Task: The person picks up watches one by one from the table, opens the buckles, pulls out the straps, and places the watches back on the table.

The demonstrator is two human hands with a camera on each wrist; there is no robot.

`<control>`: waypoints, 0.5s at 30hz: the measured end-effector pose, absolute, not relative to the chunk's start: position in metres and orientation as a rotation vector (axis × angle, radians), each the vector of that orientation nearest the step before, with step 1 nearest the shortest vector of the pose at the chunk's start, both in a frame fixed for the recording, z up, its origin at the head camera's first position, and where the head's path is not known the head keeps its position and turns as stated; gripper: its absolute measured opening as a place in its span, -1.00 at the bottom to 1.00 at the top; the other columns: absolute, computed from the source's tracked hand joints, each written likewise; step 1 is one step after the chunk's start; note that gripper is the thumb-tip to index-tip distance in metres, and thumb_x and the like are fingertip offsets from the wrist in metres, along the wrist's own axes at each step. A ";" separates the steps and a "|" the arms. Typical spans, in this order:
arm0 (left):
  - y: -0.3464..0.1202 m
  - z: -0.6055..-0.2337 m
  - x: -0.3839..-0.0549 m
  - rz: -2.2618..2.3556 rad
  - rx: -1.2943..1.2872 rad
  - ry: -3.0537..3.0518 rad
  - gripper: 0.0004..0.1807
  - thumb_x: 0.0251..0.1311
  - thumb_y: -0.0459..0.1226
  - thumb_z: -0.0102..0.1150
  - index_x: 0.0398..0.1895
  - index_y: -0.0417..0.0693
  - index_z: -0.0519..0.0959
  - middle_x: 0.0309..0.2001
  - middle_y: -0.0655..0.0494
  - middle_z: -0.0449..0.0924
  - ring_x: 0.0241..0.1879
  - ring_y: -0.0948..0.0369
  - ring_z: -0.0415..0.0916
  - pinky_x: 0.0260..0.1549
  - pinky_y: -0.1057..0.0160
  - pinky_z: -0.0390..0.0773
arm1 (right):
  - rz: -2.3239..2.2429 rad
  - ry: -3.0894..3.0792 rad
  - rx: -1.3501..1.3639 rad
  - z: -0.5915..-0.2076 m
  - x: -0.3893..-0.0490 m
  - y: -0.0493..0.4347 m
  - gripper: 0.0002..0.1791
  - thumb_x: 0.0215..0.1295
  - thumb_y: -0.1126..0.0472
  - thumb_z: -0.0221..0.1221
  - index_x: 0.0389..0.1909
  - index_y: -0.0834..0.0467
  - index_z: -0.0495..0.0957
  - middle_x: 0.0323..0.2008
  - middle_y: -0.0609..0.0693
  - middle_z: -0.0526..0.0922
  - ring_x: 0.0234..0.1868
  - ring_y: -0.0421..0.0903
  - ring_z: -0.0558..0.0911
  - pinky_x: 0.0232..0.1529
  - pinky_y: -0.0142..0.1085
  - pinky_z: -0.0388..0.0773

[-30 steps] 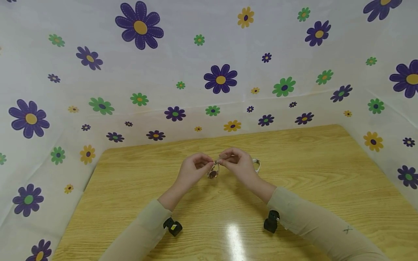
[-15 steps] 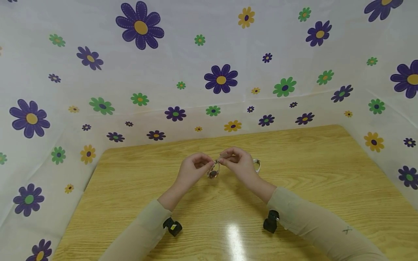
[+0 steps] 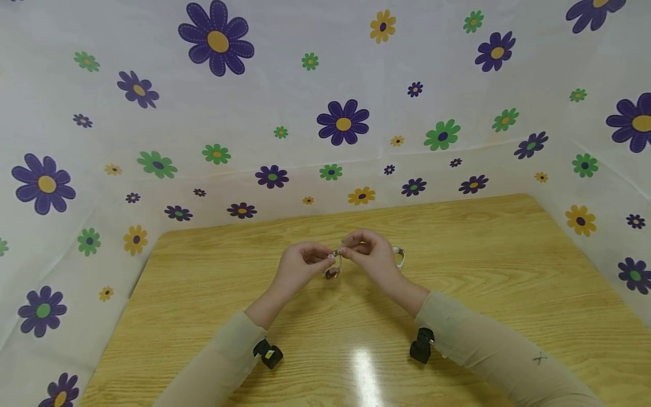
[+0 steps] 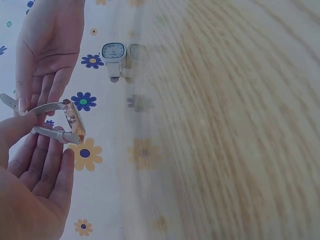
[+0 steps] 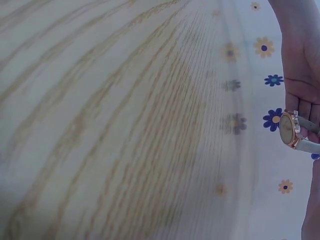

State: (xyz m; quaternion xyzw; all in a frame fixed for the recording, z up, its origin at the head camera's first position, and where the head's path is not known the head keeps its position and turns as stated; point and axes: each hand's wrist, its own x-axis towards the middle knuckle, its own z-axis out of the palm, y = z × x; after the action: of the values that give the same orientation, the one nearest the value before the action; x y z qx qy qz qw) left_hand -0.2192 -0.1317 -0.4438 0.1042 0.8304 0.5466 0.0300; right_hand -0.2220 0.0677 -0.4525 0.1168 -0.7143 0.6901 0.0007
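2 hands meet above the wooden table [image 3: 483, 249], nearer its far edge than either side edge. the left hand [image 3: 300, 265] pinches the strap of a watch [image 4: 75, 122] between thumb and fingers, and the right hand [image 3: 373, 257] pinches the same strap just beside it. the watch has a pale strap bent into a loop and a rose-gold case, which hangs below the fingertips. 1 end of the strap sticks out past the fingers in the left wrist view.

a white watch [image 4: 113, 51] with a dark-rimmed, rounded-square face is on the table, just beyond the right hand toward the right edge; in the head view that hand partly hides it.

both arms wear pale sleeves [image 3: 218, 362], each with a small black device [image 3: 268, 353] near the cuff. a white cloth [image 3: 285, 79] printed with purple, green and yellow flowers stands along the table's far, left and right edges.
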 end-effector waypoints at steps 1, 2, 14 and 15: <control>-0.132 -0.444 -0.219 1.687 0.318 2.559 -0.86 0.31 -0.38 0.45 -0.11 -0.25 0.79 -0.15 -0.15 0.83 -0.30 0.30 0.71 -0.29 0.42 0.69 | 2.184 -2.233 0.376 -0.453 -0.222 0.068 -0.80 0.40 0.51 0.30 -0.01 0.46 0.62 -0.18 0.18 0.73 -0.27 -0.39 0.73 -0.06 -0.41 0.77; -0.131 -0.444 -0.219 1.691 0.311 2.554 -0.86 0.31 -0.38 0.45 -0.12 -0.24 0.80 -0.15 -0.15 0.84 -0.31 0.32 0.70 -0.29 0.42 0.68 | 2.199 -2.223 0.386 -0.453 -0.222 0.068 -0.80 0.39 0.52 0.29 -0.01 0.48 0.60 -0.20 0.15 0.73 -0.28 -0.38 0.73 -0.06 -0.40 0.78; -0.129 -0.449 -0.221 1.749 0.278 2.548 -0.87 0.32 -0.37 0.45 -0.12 -0.23 0.79 -0.19 -0.13 0.84 -0.34 0.34 0.70 -0.33 0.42 0.66 | 2.203 -2.251 0.416 -0.454 -0.225 0.070 -0.71 0.34 0.54 0.33 0.05 0.47 0.60 -0.18 0.10 0.74 -0.25 -0.34 0.72 -0.10 -0.44 0.75; -0.129 -0.449 -0.221 1.751 0.277 2.551 -0.86 0.33 -0.37 0.44 -0.11 -0.23 0.79 -0.19 -0.13 0.84 -0.34 0.35 0.70 -0.33 0.43 0.67 | 2.192 -2.265 0.422 -0.454 -0.225 0.070 -0.69 0.33 0.53 0.34 0.06 0.47 0.60 -0.16 0.11 0.74 -0.24 -0.34 0.72 -0.11 -0.46 0.73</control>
State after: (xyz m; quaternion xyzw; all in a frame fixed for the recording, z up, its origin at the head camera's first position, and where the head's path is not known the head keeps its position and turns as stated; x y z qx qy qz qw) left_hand -0.2209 -0.1290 -0.4491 0.0892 0.8211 0.5635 0.0176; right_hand -0.2251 0.0698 -0.4536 0.1328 -0.7121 0.6892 -0.0192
